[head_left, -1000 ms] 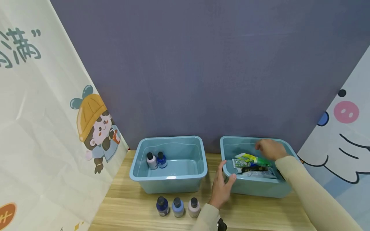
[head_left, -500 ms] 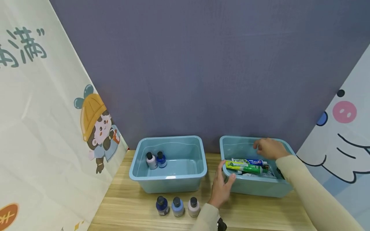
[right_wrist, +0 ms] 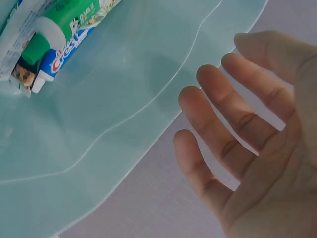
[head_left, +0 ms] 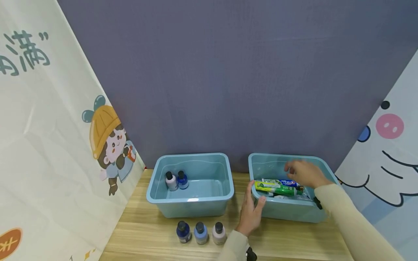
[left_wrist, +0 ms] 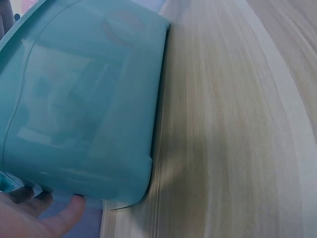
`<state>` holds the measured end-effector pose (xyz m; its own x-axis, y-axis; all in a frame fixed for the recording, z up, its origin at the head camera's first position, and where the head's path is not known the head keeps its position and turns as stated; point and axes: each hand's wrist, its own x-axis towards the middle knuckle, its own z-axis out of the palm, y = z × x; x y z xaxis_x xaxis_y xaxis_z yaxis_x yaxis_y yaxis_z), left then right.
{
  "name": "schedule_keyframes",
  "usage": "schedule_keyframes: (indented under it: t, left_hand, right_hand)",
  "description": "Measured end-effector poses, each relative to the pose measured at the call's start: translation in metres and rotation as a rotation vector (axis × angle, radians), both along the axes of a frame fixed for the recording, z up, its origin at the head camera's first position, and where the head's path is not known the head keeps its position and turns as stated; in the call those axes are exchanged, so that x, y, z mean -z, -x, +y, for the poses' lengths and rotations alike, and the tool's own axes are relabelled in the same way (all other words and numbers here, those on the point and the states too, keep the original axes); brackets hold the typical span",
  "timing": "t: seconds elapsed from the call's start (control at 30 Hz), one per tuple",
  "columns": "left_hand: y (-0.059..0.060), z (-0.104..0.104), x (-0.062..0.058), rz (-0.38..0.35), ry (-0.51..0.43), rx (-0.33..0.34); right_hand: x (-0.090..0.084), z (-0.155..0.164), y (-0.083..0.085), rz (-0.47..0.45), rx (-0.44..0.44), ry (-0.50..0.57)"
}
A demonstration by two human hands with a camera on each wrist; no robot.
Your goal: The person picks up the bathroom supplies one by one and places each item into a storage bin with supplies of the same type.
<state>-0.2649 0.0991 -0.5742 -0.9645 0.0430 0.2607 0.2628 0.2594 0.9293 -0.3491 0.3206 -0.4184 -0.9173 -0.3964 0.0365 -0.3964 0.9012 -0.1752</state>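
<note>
In the head view, my left hand (head_left: pixel 250 215) rests at the front left corner of the right blue bin (head_left: pixel 294 212), its fingers and thumb fairly straight against the walls. Inside that bin lies a pile of toothpaste tubes. A green and yellow toothpaste tube (head_left: pixel 275 188) is on top near the front, with a blue and white toothpaste tube (right_wrist: pixel 64 57) just behind it. Over the bin's right half hovers my right hand (head_left: pixel 305 173). The right wrist view shows its fingers spread and loosely bent, holding nothing, apart from the tubes.
A second blue bin (head_left: pixel 192 208) stands to the left, containing a pale bottle (head_left: pixel 171 183) and a blue bottle (head_left: pixel 183 181). In front of it, a dark blue bottle (head_left: pixel 183 233), a light blue bottle (head_left: pixel 200 235) and a pale pink bottle (head_left: pixel 219 235) form a row on the wooden table (head_left: pixel 140 232).
The green and yellow tube has shifted forward and left, now lying on top of the pile. My right hand has drawn slightly down since half a second ago. The left hand stays at the corner.
</note>
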Motion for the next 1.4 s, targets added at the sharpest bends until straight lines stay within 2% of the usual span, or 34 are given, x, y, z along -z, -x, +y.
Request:
schedule_keyframes:
  t: [0.17, 0.37, 0.53, 0.73, 0.9, 1.03, 1.13, 1.2, 1.4]
  left_hand:
    - [-0.002, 0.000, 0.001, 0.002, -0.019, 0.011]
    - [-0.008, -0.003, -0.002, -0.016, -0.041, 0.040]
    - [-0.017, -0.005, -0.006, -0.008, -0.043, 0.033]
    - [-0.031, -0.009, -0.016, -0.019, -0.072, 0.043]
    - [-0.041, -0.013, -0.026, -0.032, -0.051, 0.022]
    - [-0.056, -0.023, -0.035, -0.046, -0.029, 0.013]
    - [-0.067, -0.033, -0.042, -0.021, -0.016, 0.022]
    - [-0.074, -0.041, -0.045, 0.023, -0.015, 0.035]
    - [-0.094, -0.064, -0.056, 0.155, -0.045, 0.123]
  right_hand:
    - [0.003, -0.003, -0.011, 0.008, -0.012, 0.048]
    - [0.003, -0.011, -0.025, 0.091, -0.002, 0.102]
    - [0.003, -0.020, -0.039, 0.124, 0.018, 0.135]
    - [0.007, -0.031, -0.054, 0.189, 0.001, 0.186]
    - [0.011, -0.043, -0.064, 0.232, 0.011, 0.226]
    - [0.011, -0.057, -0.073, 0.273, 0.026, 0.257]
    - [0.011, -0.067, -0.078, 0.312, 0.028, 0.283]
    - [0.013, -0.074, -0.080, 0.333, 0.025, 0.298]
    - [0.016, -0.097, -0.087, 0.378, 0.001, 0.360]
